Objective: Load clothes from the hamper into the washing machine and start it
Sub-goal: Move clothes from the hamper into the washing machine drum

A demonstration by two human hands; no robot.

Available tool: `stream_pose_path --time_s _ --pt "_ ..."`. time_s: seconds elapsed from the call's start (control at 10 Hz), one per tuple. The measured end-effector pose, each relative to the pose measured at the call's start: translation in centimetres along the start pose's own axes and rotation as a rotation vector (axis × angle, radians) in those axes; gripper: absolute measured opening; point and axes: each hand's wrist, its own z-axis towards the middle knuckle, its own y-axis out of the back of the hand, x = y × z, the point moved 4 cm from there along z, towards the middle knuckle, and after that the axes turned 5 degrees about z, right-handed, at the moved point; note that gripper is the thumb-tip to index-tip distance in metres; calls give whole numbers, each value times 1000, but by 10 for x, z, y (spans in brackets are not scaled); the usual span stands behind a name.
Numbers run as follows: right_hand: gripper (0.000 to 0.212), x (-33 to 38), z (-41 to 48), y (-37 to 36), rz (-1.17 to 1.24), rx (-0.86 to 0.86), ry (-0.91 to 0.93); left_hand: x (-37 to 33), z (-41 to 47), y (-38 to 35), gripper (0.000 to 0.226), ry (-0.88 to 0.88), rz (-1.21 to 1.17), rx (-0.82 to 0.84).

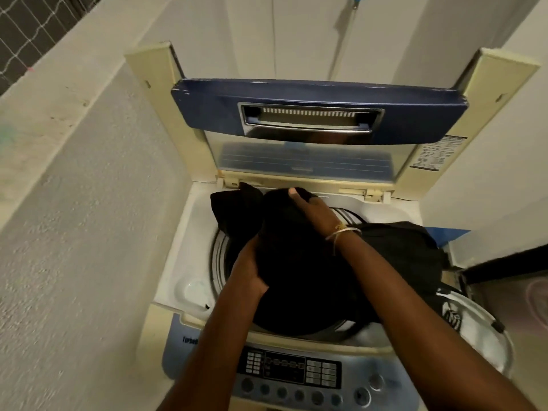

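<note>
Being gripped by left hand and right hand over the washing machine drum, the black garment could be snagged at the right edge, where a tail apparently hangs outside.

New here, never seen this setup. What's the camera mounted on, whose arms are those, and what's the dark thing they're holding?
There is no robot here. This is a single picture from a wide-angle camera worn on a person's head, looking down at their own bare arms. Below them stands a top-loading washing machine with its lid raised. Its control panel is at the near edge. Both hands hold a black garment over the machine's opening. The left hand grips its near-left side, and the right hand pinches its far edge. More dark cloth trails right towards a white container, probably the hamper.
</note>
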Motion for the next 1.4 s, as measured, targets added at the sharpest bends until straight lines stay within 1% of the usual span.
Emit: stream_pose_path --time_s 0.1,0.2,0.3,0.4,0.5,0.6,0.7,0.8,0.9,1.0,1.1,1.2,1.3,1.4 --pt "62 -18 -25 25 -536 128 -16 3 51 21 44 -48 43 80" --pt "55 -39 -36 40 -829 250 -89 -4 63 28 73 -152 63 -5" --pt "82 -77 -38 48 -1410 352 -268 -13 68 31 79 -298 233 -147" --pt "58 -92 -30 32 -1489 322 -189 -15 66 28 81 -399 325 -165" --pt "42 -102 -2 2 -843 247 -212 -10 69 28 82 -454 688 -248" --pt "39 -110 17 -6 -125 17 -346 -7 68 26 85 -420 862 -236" --pt "40 -119 39 -9 497 -257 -367 0 71 18 98 -270 849 -115" --pt "39 -124 46 -1 678 -280 -378 8 66 7 104 -137 767 12" --pt "39 -129 45 13 706 -244 -443 18 61 -12 95 -137 722 46" --pt "36 -127 40 26 619 -230 -404 25 55 -27 80 -188 775 35" --pt "21 -110 17 46 590 -239 -272 31 30 -61 56 -347 868 -13" --pt "19 -100 -6 60 596 -261 -191 33 10 -87 40 -523 871 -104" --pt "13 -93 -46 94 596 -312 -6 53 -30 -138 23 -715 775 -86" --pt "13 -96 -75 128 498 -428 119 79 -55 -173 21 -787 734 -15"
